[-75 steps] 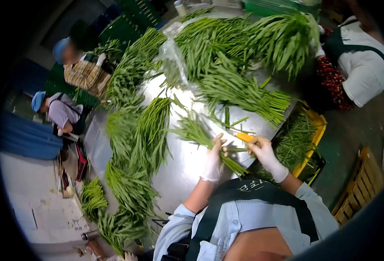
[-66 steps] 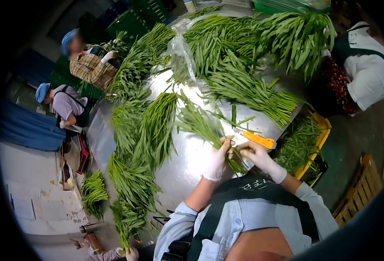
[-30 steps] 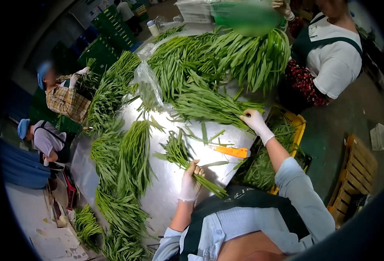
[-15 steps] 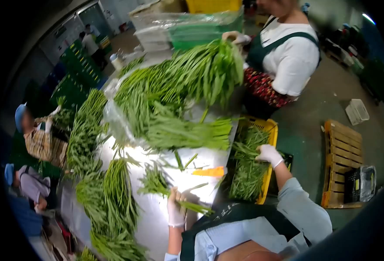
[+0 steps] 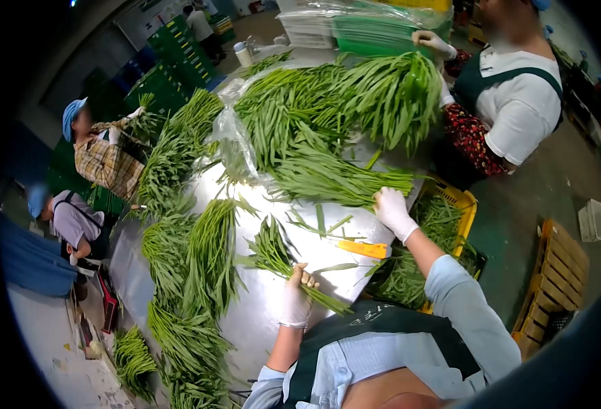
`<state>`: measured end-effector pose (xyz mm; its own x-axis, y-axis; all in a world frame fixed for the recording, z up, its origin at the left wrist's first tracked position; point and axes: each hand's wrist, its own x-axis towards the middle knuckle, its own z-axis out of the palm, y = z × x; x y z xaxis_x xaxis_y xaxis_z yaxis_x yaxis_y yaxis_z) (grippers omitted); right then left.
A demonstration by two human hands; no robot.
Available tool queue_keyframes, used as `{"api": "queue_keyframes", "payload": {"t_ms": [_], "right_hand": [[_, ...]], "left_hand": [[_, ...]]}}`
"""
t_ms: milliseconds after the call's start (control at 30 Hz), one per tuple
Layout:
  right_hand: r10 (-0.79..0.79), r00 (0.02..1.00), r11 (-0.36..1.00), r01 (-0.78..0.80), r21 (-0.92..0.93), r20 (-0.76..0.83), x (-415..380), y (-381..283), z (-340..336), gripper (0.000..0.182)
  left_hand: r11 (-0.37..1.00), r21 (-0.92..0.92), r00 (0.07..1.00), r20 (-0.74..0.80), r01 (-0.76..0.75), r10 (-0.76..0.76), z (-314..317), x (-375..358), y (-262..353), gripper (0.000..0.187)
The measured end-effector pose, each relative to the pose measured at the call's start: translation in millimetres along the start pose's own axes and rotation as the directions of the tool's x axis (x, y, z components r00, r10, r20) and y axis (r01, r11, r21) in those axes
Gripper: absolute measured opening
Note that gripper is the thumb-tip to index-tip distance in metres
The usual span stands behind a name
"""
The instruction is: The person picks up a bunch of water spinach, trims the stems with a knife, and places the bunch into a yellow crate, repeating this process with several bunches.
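Observation:
My left hand point(image 5: 298, 297), in a white glove, is closed around a small bunch of long-leaved greens point(image 5: 270, 247) that look like water spinach. Its cut stems stick out toward my apron. My gloved right hand point(image 5: 394, 214) is at the stem ends of a larger pile of the same greens point(image 5: 341, 178), fingers curled on the stems. Between my hands a flat orange tool point(image 5: 362, 249) and some loose stems point(image 5: 324, 225) lie on the metal table point(image 5: 249, 327).
Thick heaps of greens point(image 5: 208, 259) line the table's left side. A yellow crate point(image 5: 469, 211) of greens stands by my right arm. Across from me a co-worker point(image 5: 512, 102) stands near a green bin point(image 5: 375, 34). Two other people work at the left; a wooden pallet point(image 5: 552, 279) lies at right.
My right hand has moved from the yellow crate up to the stem ends of the pile on the table. My left hand still holds its bunch. The view has shifted.

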<state>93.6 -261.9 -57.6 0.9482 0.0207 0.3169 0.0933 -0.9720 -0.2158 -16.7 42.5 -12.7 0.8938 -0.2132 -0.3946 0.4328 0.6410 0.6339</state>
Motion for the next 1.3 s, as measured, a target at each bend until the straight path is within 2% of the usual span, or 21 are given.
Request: {"api": "queue_keyframes", "payload": {"t_ms": [100, 133, 200, 267, 333, 367, 467, 533, 567, 600, 667, 800, 867, 1000, 1033, 1100, 1133, 1167, 1200, 1267, 1300], "right_hand": [[0.006, 0.99, 0.999, -0.001, -0.035, 0.144, 12, 0, -16, 0.016], [-0.013, 0.994, 1.0, 0.011, 0.02, 0.11, 13, -1, -25, 0.017], [0.065, 0.986, 0.964, -0.101, 0.246, 0.151, 15, -3, -51, 0.02], [0.128, 0.98, 0.836, -0.19, 0.515, 0.153, 12, 0, -68, 0.026], [0.11, 0.989, 0.737, -0.146, 0.66, 0.097, 1, 12, -73, 0.028], [0.13, 0.968, 0.678, -0.245, 0.693, 0.214, -9, 21, -82, 0.029], [-0.151, 0.909, 0.6, -0.228, 0.767, 0.389, -43, 68, -81, 0.028], [-0.189, 0.719, 0.691, -0.386, 0.611, 0.669, -69, 98, -77, 0.032], [-0.134, 0.689, 0.759, -0.391, 0.521, 0.712, -80, 108, -70, 0.032], [-0.092, 0.672, 0.845, -0.338, 0.415, 0.735, -89, 115, -68, 0.031], [0.156, 0.761, 0.959, -0.271, 0.089, 0.63, -109, 122, -58, 0.027], [0.114, 0.903, 0.82, -0.321, 0.474, 0.413, -69, 58, -76, 0.022], [0.083, 0.946, 0.866, -0.224, 0.447, 0.312, -57, 26, -64, 0.019], [-0.002, 0.989, 0.999, -0.005, 0.046, 0.15, -38, -10, -22, 0.022], [0.023, 0.988, 0.999, -0.028, 0.027, 0.154, -32, -12, -16, 0.024], [0.082, 0.952, 0.961, -0.155, 0.23, 0.296, -24, -16, -35, 0.022], [0.098, 0.922, 0.921, -0.227, 0.318, 0.373, -21, -21, -47, 0.021], [0.024, 0.935, 0.705, -0.267, 0.657, 0.354, -22, -18, -47, 0.018], [-0.023, 0.904, 0.496, -0.36, 0.79, 0.426, -21, -24, -75, 0.02], [-0.055, 0.872, -0.062, -0.488, 0.87, 0.486, -30, -17, -88, 0.021], [-0.114, 0.889, -0.203, -0.457, 0.866, 0.443, -33, -15, -85, 0.022]], "left_hand": [[0.999, -0.034, 1.0, -0.016, 0.003, -0.003, -7, 0, 2, 0.021], [0.999, -0.042, 1.0, -0.023, 0.005, -0.005, -9, 0, 3, 0.021], [0.998, -0.056, 1.0, -0.031, -0.001, 0.0, -8, 1, 5, 0.022], [0.998, -0.064, 1.0, -0.029, -0.003, 0.001, -6, 5, 5, 0.022], [0.998, -0.061, 1.0, -0.028, -0.004, 0.002, -6, 9, 5, 0.02], [0.998, -0.069, 1.0, -0.02, 0.001, -0.002, -6, 9, 6, 0.019], [0.995, -0.101, 1.0, 0.002, 0.006, -0.006, -12, 12, 8, 0.018], [0.994, -0.11, 1.0, 0.0, 0.007, -0.007, -13, 13, 11, 0.018], [0.993, -0.12, 0.999, -0.036, 0.012, -0.017, -9, 11, 14, 0.018], [0.991, -0.13, 0.999, -0.034, 0.007, -0.012, -9, 12, 15, 0.019], [0.989, -0.147, 1.0, -0.028, 0.003, -0.008, -7, 12, 16, 0.019], [0.989, -0.146, 0.999, -0.045, 0.019, -0.026, 1, 11, 14, 0.019], [0.988, -0.147, 0.998, -0.044, 0.048, -0.055, 2, 10, 13, 0.018], [0.991, -0.132, 0.999, -0.024, 0.021, -0.025, -6, 9, 13, 0.017], [0.99, -0.14, 1.0, -0.023, 0.007, -0.01, -6, 8, 15, 0.017], [0.987, -0.162, 0.999, -0.035, -0.01, 0.004, -8, 5, 18, 0.016], [0.985, -0.174, 0.999, -0.042, -0.016, 0.008, -11, 3, 20, 0.016], [0.985, -0.173, 0.998, -0.056, -0.022, 0.013, -14, 3, 21, 0.016], [0.985, -0.168, 0.997, -0.082, -0.03, 0.016, -15, 3, 21, 0.015], [0.986, -0.161, 0.991, -0.135, -0.037, 0.015, -16, 6, 18, 0.015], [0.987, -0.155, 0.995, -0.098, -0.047, 0.032, -15, 8, 17, 0.014]]}}
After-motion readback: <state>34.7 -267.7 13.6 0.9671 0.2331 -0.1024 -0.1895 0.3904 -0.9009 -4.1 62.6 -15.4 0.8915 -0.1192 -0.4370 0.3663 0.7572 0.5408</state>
